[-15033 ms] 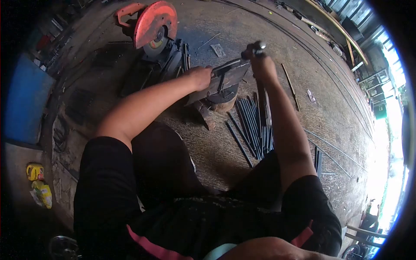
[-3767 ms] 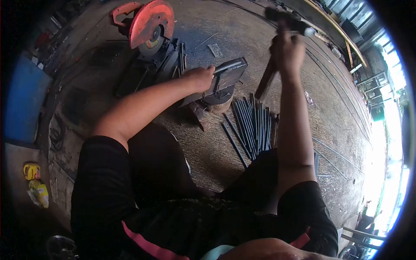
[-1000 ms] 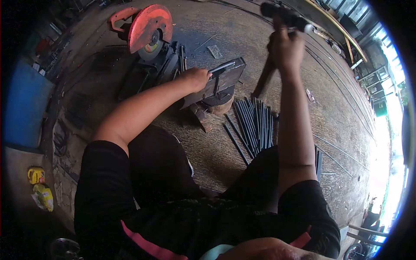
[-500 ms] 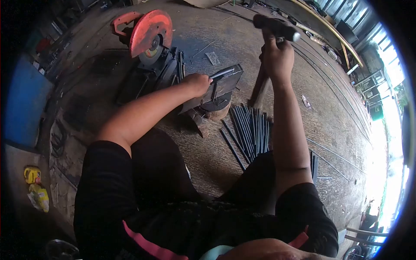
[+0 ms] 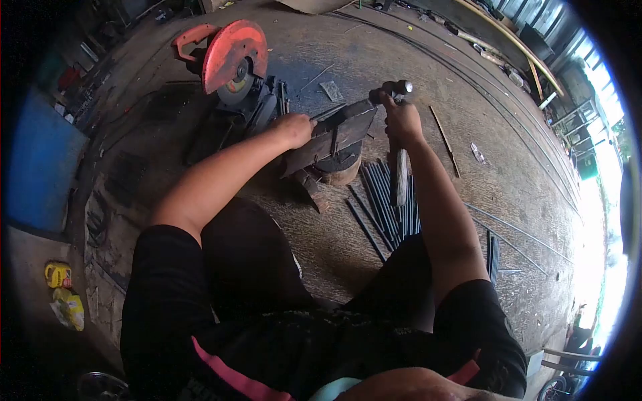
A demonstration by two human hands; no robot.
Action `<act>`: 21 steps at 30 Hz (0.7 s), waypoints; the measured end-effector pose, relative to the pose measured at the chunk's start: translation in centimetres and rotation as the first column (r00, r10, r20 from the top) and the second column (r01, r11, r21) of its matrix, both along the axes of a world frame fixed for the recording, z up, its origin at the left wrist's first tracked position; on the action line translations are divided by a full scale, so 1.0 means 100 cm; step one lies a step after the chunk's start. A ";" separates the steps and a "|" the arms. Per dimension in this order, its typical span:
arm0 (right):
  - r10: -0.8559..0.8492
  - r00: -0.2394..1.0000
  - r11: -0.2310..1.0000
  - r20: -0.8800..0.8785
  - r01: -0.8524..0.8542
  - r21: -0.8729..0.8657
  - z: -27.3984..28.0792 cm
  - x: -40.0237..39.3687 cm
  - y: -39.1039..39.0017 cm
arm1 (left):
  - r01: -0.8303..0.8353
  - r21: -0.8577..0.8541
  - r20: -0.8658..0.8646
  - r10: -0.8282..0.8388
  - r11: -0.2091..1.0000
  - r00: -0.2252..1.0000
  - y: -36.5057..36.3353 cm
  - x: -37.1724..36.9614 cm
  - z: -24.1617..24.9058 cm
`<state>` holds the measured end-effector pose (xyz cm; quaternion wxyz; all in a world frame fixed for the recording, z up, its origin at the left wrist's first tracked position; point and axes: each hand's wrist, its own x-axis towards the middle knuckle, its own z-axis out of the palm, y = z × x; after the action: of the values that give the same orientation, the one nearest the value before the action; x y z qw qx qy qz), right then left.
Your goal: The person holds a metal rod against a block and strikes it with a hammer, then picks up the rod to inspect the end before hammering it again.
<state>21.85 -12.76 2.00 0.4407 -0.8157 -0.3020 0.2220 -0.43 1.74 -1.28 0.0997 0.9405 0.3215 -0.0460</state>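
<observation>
Left hand (image 5: 293, 131) grasps a rod (image 5: 330, 111) at the metal plate (image 5: 354, 131). Right hand (image 5: 404, 123) grips a hammer (image 5: 401, 87), farther right.

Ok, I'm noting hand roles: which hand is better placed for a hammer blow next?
Right, I'd judge: the right hand grips the hammer, its head by the far end of the metal plate. The left hand holds a rod along the plate, so it seems better suited to steadying.

Hammer head (image 5: 401, 87) — glossy metal (handle (image 5: 402, 179) matt, rough-looking wood)
</observation>
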 end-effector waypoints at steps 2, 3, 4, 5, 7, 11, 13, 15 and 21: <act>0.017 1.000 1.000 -0.020 -0.017 0.000 -0.005 -0.002 0.004 | -0.018 0.002 0.198 0.017 1.000 0.980 -0.001 0.002 -0.005; 0.034 0.999 0.998 0.034 -0.032 -0.062 -0.011 -0.004 0.006 | -0.020 0.005 0.195 0.018 1.000 0.981 -0.005 0.002 0.000; 0.052 0.995 0.991 0.086 -0.041 -0.124 -0.016 -0.004 0.008 | -0.027 -0.034 0.205 0.034 0.999 0.978 -0.010 0.002 0.005; 0.049 0.996 0.992 0.079 -0.039 -0.120 -0.020 -0.002 0.009 | -0.032 -0.070 0.212 0.046 0.997 0.976 -0.014 0.001 0.011; 0.105 0.983 0.986 0.147 -0.084 -0.145 -0.014 -0.009 0.007 | 0.037 -0.043 0.302 -0.022 0.998 0.953 -0.003 0.001 -0.010; 0.139 0.979 0.978 0.151 -0.111 -0.177 -0.012 -0.008 0.006 | 0.011 -0.549 0.234 0.141 0.836 0.962 0.006 -0.007 -0.008; 0.147 0.970 0.987 0.195 -0.131 -0.096 -0.023 -0.004 0.006 | -0.020 -0.645 0.254 0.240 0.764 0.937 -0.002 -0.012 -0.002; 0.133 0.961 0.989 0.243 -0.114 -0.092 -0.026 -0.002 0.004 | -0.041 -0.730 0.265 0.337 0.682 0.903 -0.007 -0.017 0.005; 0.103 0.950 0.992 0.294 -0.077 -0.098 -0.026 -0.007 0.000 | 0.084 -0.873 0.324 0.445 0.480 0.835 -0.015 -0.023 0.022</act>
<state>21.11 -12.77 -0.59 0.3442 -0.8434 -0.3921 0.1287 -2.71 0.27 0.97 0.6403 0.6966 0.3175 0.0627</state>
